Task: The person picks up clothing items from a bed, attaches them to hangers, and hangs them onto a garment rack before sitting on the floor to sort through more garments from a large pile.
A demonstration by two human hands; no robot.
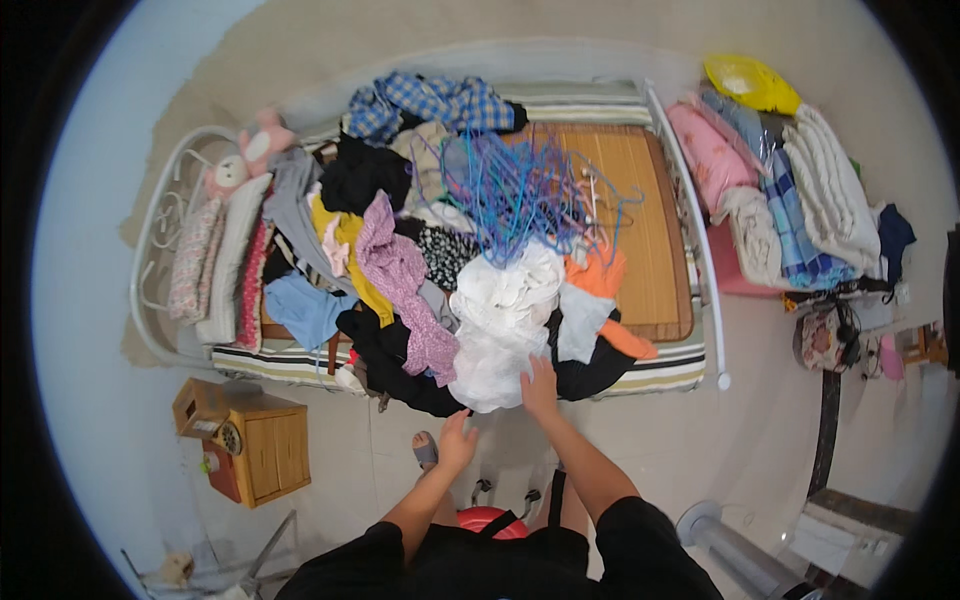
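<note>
A crumpled white garment lies at the near edge of the bed, partly hanging over it. My right hand is at its lower right side, fingers stretched out and touching or just over the cloth. Lower and to the left, my left hand is held in front of the bed with its fingers apart and nothing in it. Beside the white garment lie a purple patterned garment, a black garment and a pale grey cloth. Behind it spreads a tangle of blue and purple hangers.
More clothes cover the bed, including a blue checked shirt and an orange garment. A bamboo mat lies at the right. Folded bedding is stacked beyond the white bed rail. A wooden cabinet stands front left.
</note>
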